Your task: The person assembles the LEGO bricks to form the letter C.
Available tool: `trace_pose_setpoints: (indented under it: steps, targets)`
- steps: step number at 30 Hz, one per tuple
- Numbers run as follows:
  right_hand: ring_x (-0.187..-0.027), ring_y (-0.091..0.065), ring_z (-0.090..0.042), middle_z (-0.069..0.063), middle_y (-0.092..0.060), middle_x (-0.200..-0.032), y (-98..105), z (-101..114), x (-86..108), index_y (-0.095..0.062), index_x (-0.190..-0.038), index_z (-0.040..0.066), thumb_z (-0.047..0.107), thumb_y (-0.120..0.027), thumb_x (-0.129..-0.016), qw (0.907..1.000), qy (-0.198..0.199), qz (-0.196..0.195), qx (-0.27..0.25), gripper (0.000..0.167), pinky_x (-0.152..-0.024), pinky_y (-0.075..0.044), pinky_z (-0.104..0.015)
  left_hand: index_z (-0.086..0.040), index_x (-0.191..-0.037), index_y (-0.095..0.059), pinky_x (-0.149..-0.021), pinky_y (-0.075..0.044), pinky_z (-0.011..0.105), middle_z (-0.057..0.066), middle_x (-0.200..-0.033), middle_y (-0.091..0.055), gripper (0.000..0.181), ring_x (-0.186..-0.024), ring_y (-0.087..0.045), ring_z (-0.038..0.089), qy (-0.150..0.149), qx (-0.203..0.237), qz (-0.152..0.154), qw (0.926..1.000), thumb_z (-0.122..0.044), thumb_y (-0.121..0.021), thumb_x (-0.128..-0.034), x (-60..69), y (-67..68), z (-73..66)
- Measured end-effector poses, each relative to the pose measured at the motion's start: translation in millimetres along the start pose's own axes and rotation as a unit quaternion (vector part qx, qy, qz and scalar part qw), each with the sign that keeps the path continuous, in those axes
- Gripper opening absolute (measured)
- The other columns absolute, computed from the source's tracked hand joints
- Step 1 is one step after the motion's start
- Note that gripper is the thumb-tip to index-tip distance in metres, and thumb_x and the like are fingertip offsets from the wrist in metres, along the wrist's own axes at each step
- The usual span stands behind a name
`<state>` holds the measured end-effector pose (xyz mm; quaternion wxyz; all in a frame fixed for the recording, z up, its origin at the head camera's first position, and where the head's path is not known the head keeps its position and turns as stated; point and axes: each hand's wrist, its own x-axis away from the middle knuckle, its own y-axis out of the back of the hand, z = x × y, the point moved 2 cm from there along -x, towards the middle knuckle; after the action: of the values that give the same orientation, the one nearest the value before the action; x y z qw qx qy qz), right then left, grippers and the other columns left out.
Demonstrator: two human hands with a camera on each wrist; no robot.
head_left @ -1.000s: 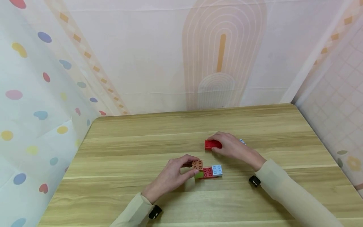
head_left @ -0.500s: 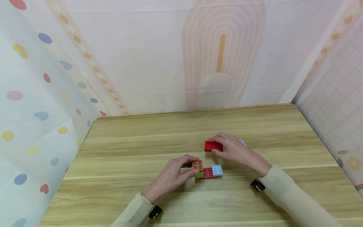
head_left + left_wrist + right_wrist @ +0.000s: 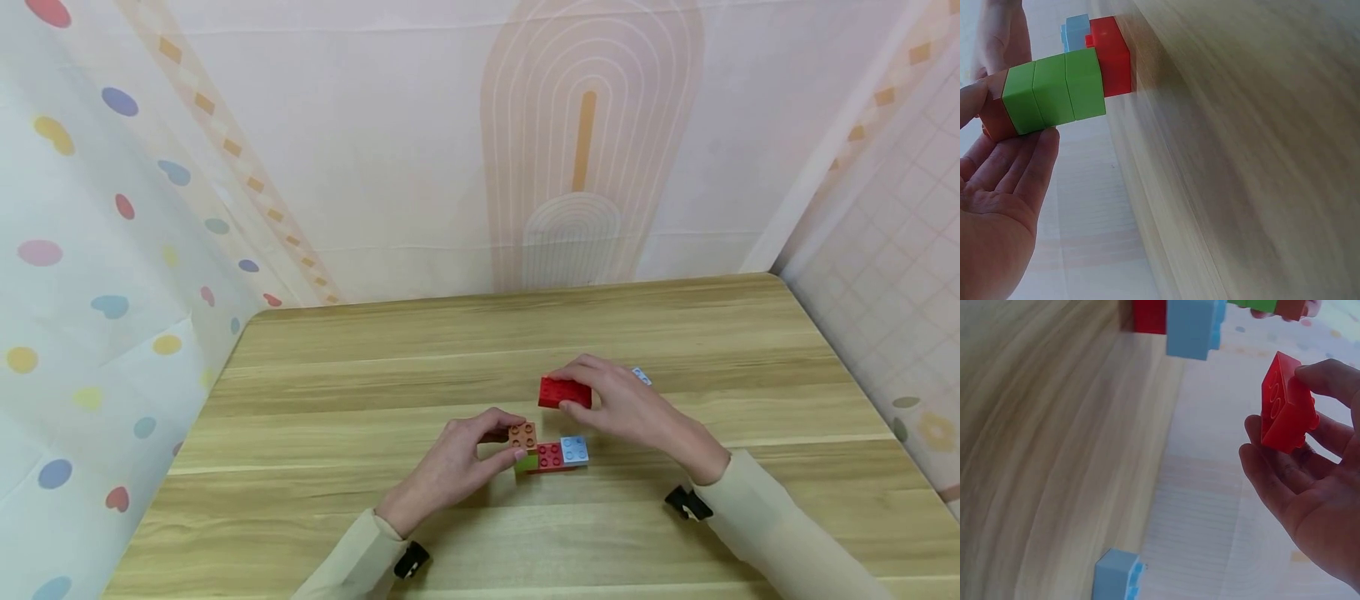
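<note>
My left hand (image 3: 457,468) pinches the orange brick (image 3: 522,436) on top of a stack. In the left wrist view, three green bricks (image 3: 1054,90) sit between that orange brick and one end of a red base brick (image 3: 1112,57). A light blue brick (image 3: 574,449) stands on the base's other end. My right hand (image 3: 622,402) holds a loose red brick (image 3: 558,392) between thumb and fingers, just behind the stack; its hollow underside shows in the right wrist view, raised off the table.
Another light blue brick (image 3: 641,376) lies on the wooden table (image 3: 360,367) behind my right hand. Patterned cloth (image 3: 405,167) hangs along the table's back and both sides. A black wrist device (image 3: 411,560) sits at my left sleeve.
My right hand has lifted the red brick and brought it slightly nearer to the stack. My left hand has stayed at the orange brick.
</note>
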<state>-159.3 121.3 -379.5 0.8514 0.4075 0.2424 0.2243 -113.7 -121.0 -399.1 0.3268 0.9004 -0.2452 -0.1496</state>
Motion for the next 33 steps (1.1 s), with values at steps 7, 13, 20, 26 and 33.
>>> trace_pose_setpoints:
  steps: [7, 13, 20, 26, 33]
  targets:
    - [-0.086, -0.056, -0.01, 0.005, -0.064, -0.109, 3, 7, 3.8, -0.066, -0.125, 0.012, 0.026, -0.068, -0.094, 0.9997, 0.013, -0.012, -0.018, 0.034, -0.071, -0.053, -0.032, -0.013, -0.125, -0.062, -0.093, -0.053, 0.033, -0.001, -0.119, -0.068, 0.032, -0.107, -0.065, 0.015, -0.005, 0.002, -0.002, 1.0, -0.027, -0.067, -0.0967, -0.4, -0.2, 0.0]
    - [-0.089, -0.057, -0.008, 0.006, -0.064, -0.112, 5, 14, 7.3, -0.066, -0.126, 0.015, 0.027, -0.069, -0.094, 0.999, 0.031, -0.022, -0.024, 0.035, -0.073, -0.051, -0.028, -0.012, -0.125, -0.062, -0.093, -0.053, 0.033, -0.001, -0.119, -0.069, 0.032, -0.107, -0.065, 0.015, -0.01, 0.003, -0.005, 0.9999, -0.026, -0.067, -0.0964, -0.3, -0.6, 0.2]
    - [-0.092, -0.058, -0.008, 0.005, -0.064, -0.114, 4, 20, 9.2, -0.066, -0.126, 0.013, 0.025, -0.07, -0.093, 0.9981, 0.046, -0.026, -0.031, 0.035, -0.075, -0.054, -0.033, -0.012, -0.124, -0.063, -0.092, -0.053, 0.032, -0.001, -0.117, -0.069, 0.031, -0.106, -0.066, 0.014, -0.018, 0.002, -0.008, 0.9998, -0.022, -0.069, -0.0956, -0.7, -0.5, 0.2]
    - [-0.092, -0.058, -0.009, 0.004, -0.064, -0.116, 1, 24, 10.8, -0.065, -0.128, 0.013, 0.024, -0.069, -0.094, 0.9973, 0.051, -0.018, -0.05, 0.036, -0.074, -0.055, -0.034, -0.011, -0.125, -0.062, -0.092, -0.053, 0.032, -0.001, -0.119, -0.069, 0.031, -0.106, -0.066, 0.014, -0.02, 0.003, -0.006, 0.9998, -0.023, -0.068, -0.0962, -0.8, -0.4, -0.4]
    - [-0.086, -0.058, -0.007, 0.005, -0.064, -0.116, -2, 26, 11.2, -0.065, -0.126, 0.013, 0.021, -0.07, -0.094, 0.9946, 0.075, -0.021, -0.068, 0.033, -0.071, -0.055, -0.033, -0.01, -0.125, -0.062, -0.092, -0.053, 0.03, 0.0, -0.118, -0.069, 0.032, -0.105, -0.066, 0.015, -0.027, 0.007, -0.007, 0.9996, -0.021, -0.069, -0.0954, -0.2, -0.8, 0.9]
